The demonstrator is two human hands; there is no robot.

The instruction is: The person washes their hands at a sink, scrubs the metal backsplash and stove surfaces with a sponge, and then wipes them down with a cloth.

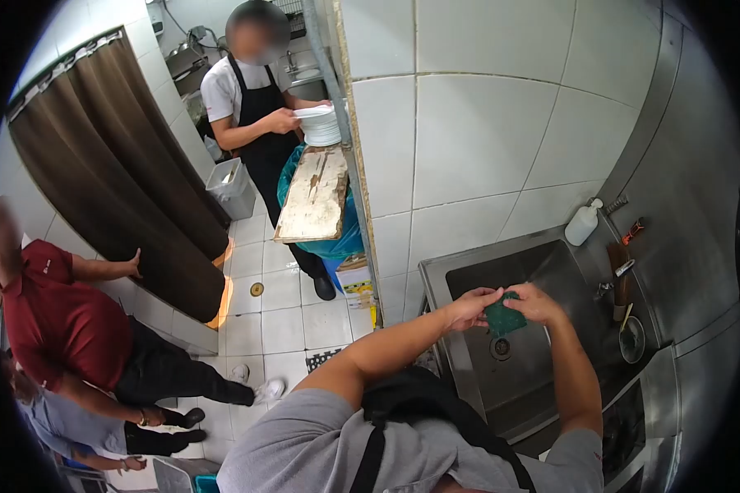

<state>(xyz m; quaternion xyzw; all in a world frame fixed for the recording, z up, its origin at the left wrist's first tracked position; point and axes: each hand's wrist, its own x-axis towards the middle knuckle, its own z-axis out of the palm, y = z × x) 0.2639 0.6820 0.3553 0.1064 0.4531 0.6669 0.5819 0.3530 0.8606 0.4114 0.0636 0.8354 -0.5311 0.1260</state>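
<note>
A green scouring pad (506,317) hangs between my two hands above the metal sink (469,283). My left hand (475,310) pinches its left edge, and my right hand (536,305) holds its upper right side. Below the pad, the round drain (500,349) shows at the bottom of the basin. A white squeeze bottle (583,223) stands at the sink's back corner. To the right of my right hand are the faucet (604,288) and a small round strainer (631,339) on the sink's ledge.
A tiled wall (485,140) rises behind the sink. Further left, a person in a black apron (259,107) holds stacked white plates (319,127) by a worn board (314,193). Two other people stand at the far left near a brown curtain (123,164).
</note>
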